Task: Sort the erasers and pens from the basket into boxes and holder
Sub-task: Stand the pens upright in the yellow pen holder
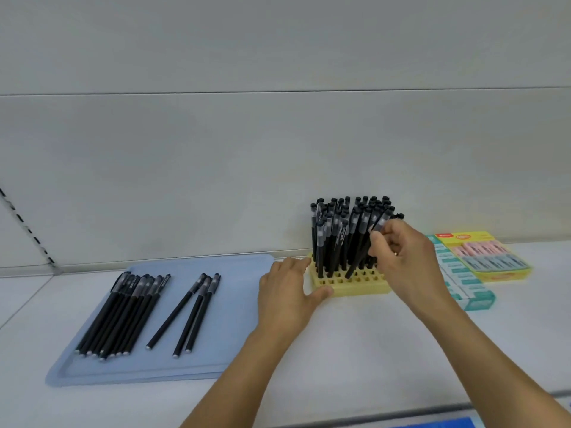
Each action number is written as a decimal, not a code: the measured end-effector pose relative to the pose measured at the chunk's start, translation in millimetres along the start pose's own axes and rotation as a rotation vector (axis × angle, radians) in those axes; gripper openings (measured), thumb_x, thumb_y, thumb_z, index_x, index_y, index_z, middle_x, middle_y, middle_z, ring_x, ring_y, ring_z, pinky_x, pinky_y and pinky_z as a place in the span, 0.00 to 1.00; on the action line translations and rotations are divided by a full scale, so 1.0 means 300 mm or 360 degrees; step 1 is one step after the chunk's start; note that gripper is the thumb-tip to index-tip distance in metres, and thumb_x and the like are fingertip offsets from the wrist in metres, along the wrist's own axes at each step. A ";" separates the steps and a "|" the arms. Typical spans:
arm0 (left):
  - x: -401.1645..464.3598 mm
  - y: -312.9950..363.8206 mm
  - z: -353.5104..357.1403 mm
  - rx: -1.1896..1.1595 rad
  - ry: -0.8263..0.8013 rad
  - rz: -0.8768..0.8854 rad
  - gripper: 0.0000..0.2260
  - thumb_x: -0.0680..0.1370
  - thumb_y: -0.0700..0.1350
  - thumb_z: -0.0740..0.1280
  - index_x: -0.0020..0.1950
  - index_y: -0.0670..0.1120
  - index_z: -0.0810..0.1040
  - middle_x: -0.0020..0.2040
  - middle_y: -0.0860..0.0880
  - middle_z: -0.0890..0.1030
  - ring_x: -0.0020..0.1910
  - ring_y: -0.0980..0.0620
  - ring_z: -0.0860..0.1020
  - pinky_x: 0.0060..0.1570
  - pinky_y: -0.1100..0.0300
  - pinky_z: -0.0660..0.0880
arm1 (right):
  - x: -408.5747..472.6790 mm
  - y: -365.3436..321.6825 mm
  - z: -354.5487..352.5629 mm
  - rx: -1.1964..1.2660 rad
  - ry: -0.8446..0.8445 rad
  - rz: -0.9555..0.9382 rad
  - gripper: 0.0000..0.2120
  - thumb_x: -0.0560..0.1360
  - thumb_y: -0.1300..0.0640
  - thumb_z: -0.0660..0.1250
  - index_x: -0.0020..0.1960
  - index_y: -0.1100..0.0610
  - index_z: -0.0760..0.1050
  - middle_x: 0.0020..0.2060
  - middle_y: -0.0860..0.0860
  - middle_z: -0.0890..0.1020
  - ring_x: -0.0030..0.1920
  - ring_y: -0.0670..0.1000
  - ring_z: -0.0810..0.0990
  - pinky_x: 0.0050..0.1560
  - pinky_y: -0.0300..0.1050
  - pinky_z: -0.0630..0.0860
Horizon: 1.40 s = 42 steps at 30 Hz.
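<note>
Tray (pixel 238 350) sits left on the surface (pixel 355 350) w/ a pen bundle (pixel 123 313) on its left part and 3 loose pens (pixel 193 313) just right of that. Holder (pixel 352 282) stands right of tray near the back wall, pens upright in its rear slots, front rows open. Eraser boxes (pixel 482 257) lie right of holder, one behind the other.
</note>
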State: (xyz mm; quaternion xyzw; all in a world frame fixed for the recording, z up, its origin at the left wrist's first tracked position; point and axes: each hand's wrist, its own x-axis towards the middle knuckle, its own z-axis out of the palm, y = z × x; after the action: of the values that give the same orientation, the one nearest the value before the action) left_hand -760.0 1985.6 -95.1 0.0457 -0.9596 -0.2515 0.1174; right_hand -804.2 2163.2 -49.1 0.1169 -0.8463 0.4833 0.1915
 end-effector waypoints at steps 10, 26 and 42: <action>0.039 -0.011 0.053 0.0208 -0.0017 0.0048 0.18 0.77 0.62 0.62 0.64 0.57 0.76 0.59 0.55 0.77 0.62 0.53 0.69 0.62 0.55 0.60 | 0.041 0.021 0.047 -0.0168 -0.0173 -0.0103 0.10 0.79 0.52 0.62 0.39 0.46 0.68 0.33 0.48 0.80 0.36 0.52 0.80 0.36 0.54 0.78; -0.106 -0.215 -0.148 0.0144 0.0292 -0.0030 0.18 0.80 0.54 0.63 0.68 0.52 0.74 0.66 0.54 0.73 0.67 0.52 0.67 0.64 0.60 0.62 | -0.162 -0.098 0.207 0.0055 -0.0220 -0.0212 0.07 0.77 0.47 0.66 0.44 0.49 0.71 0.30 0.48 0.76 0.32 0.48 0.74 0.35 0.51 0.72; -0.154 -0.483 -0.369 0.0183 -0.0155 -0.0666 0.17 0.77 0.45 0.68 0.66 0.47 0.75 0.56 0.49 0.82 0.56 0.50 0.79 0.56 0.58 0.75 | -0.187 -0.360 0.575 -0.0983 -0.1194 -0.0123 0.16 0.71 0.51 0.68 0.36 0.53 0.61 0.33 0.47 0.69 0.32 0.50 0.68 0.30 0.42 0.60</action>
State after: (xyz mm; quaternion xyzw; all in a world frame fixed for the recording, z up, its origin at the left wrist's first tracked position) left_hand -683.5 1814.1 -82.3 0.2381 -0.9465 -0.2173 0.0134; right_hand -748.8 1960.5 -69.4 0.2521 -0.9558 0.1265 -0.0833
